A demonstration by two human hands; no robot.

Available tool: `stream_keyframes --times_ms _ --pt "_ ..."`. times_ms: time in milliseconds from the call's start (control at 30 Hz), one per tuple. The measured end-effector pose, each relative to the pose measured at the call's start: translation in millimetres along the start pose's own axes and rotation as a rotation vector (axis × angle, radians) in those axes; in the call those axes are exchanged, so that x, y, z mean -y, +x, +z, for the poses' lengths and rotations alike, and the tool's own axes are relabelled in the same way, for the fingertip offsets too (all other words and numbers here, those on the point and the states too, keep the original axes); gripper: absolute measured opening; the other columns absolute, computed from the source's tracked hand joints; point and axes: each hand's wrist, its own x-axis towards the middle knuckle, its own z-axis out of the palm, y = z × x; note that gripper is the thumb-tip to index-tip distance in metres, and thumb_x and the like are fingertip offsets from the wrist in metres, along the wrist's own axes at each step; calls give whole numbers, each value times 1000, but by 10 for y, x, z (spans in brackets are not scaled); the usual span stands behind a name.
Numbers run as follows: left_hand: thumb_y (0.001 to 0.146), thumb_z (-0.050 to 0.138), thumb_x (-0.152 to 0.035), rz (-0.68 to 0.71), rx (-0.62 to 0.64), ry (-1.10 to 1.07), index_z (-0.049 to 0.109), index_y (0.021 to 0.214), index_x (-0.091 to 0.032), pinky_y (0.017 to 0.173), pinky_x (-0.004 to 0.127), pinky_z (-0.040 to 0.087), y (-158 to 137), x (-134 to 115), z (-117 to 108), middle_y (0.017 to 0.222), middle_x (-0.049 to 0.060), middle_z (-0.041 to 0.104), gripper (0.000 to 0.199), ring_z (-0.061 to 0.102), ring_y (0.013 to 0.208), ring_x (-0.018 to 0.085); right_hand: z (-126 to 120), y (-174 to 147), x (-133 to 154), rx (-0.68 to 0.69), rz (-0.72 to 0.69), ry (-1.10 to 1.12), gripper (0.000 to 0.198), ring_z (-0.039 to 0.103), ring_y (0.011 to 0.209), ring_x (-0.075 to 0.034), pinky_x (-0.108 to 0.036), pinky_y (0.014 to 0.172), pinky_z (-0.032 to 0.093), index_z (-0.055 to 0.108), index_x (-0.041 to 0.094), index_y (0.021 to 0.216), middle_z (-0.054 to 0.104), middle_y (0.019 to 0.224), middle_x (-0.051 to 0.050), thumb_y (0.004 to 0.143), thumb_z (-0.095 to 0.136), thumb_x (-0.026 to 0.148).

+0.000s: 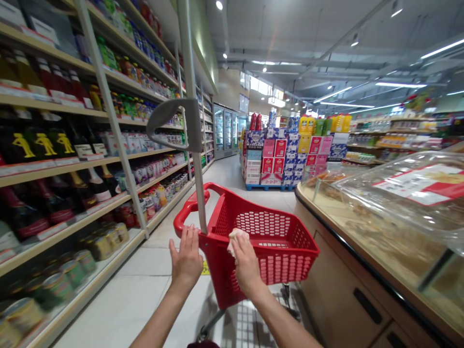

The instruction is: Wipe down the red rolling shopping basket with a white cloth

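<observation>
A red plastic shopping basket cart (290,251) with perforated sides stands in front of me, and no goods show in its basket. My left hand (187,261) lies with outstretched fingers against the red end frame by the handle. In my right hand (247,266) is a pale crumpled cloth (238,237), pressed to the basket's near side at the rim. A metal pole (200,193) rises from the cart between my hands, with a grey loop handle (194,125) on it.
Tall shelves (134,154) of bottles, cans and packets line the left. Close on the right is a wooden counter (337,280) with clear plastic covers (398,179). Stacked drink cartons (273,157) stand ahead. Pale floor tiles (145,280) run along the aisle towards glass-door coolers (223,128).
</observation>
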Motion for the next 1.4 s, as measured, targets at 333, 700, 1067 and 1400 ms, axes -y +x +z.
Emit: stream_keyframes --times_ms 333,700,1067,1400 --pt "67 37 -11 -21 53 2 38 125 -11 103 51 10 29 -58 -60 134 12 36 58 27 126 24 -439 -400 -852 -154 150 -67 62 32 124 -17 -41 102 29 43 23 124 45 128 -3 70 29 -4" --pt "64 39 -7 83 68 -71 47 117 -15 96 44 24 25 -269 -308 125 8 48 55 39 118 22 -372 1467 687 -195 -366 177 38 17 129 -17 -39 106 26 46 21 121 43 130 -2 86 37 13" --pt "75 47 -22 83 62 -181 51 108 -19 93 46 27 397 228 -171 116 10 56 34 50 106 23 32 -235 -16 5 -44 240 43 23 127 -21 -44 98 36 39 21 126 40 131 -10 84 41 11" --pt "72 55 -26 87 -42 -283 56 94 -19 89 44 29 236 -309 -398 99 7 62 23 53 91 22 -538 141 253 -32 47 403 44 31 124 -18 -41 100 33 42 26 124 37 134 -5 83 39 11"
